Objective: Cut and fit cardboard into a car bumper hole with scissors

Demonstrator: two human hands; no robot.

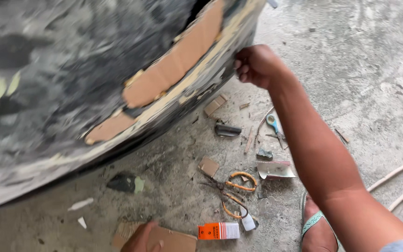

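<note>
Concrete floor (364,70), littered with scissors (232,189) and scraps.
Right hand (256,64) pinches closed on the panel (71,88) edge, upper left; left hand (141,239) rests low on cardboard (173,240), grip unclear.

- Two hands: the right hand (256,65) up at the edge of the big thing, and the left hand (141,239) low down, where only a bit of it shows.
- One big dark curved shell (71,84), blurry.
- Three brown cardboard patches (173,65) stuck on the shell.
- One pair of orange scissors (232,191) on the floor.
- One small tool with a blue handle (273,125).
- One flat metal scraper (275,170).
- One little orange and white box (218,231).
- One cardboard sheet (171,240) by the left hand.
- Two loose cardboard bits (209,166) on the floor.
- One foot in a green sandal (314,223).
- Two pale hoses (397,179) at the side.
</note>
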